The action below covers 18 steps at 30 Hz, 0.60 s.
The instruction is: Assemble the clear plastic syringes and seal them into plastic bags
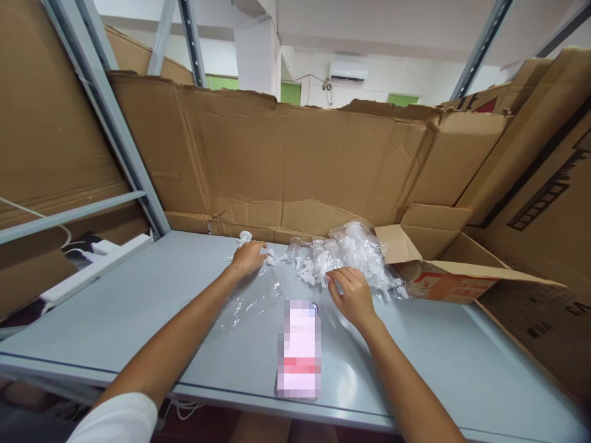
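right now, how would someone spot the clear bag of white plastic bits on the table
Start at the grey table walled in by cardboard sheets, then look to its far edge, left of the open cardboard box. The clear bag lies there, crumpled and full of small white plastic parts, with the right hand at its near edge. Unlike the flat empty plastic film nearby, it bulges.

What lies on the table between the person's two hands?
In the head view, small white plastic parts and a crumpled clear plastic sheet lie between the left hand and right hand; a phone lies nearer the person.
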Available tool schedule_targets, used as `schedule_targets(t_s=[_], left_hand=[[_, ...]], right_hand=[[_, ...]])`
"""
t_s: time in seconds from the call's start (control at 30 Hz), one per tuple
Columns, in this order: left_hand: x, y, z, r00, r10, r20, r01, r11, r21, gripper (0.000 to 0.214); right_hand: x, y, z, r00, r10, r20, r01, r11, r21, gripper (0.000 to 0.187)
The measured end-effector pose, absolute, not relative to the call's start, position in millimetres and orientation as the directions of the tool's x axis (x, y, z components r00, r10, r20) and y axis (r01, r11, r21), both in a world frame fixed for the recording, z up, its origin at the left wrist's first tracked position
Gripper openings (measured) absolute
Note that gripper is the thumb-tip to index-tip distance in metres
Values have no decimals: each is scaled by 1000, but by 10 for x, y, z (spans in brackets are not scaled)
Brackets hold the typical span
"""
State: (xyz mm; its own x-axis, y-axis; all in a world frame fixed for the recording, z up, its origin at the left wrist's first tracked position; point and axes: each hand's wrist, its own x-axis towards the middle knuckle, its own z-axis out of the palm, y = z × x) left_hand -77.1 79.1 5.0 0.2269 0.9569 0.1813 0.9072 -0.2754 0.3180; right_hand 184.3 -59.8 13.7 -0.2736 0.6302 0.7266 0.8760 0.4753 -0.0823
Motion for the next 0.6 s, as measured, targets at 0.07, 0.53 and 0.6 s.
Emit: schedule_targets(t_s=[0.07,0.53,0.6], left_hand=[[-735,810,65,256,949,182,889,-305,342,37],[46,996,26,247,955,166,837,-297,460,48],[36,991,43,220,958,186,819,-285,498,43]], right_hand=[[1835,-598,136,-277,634,722,872,482,-90,18],[1819,-615,119,-299,669,681,851,509,-127,18],[1822,-611,110,-294,670,682,846,515,-142,17]])
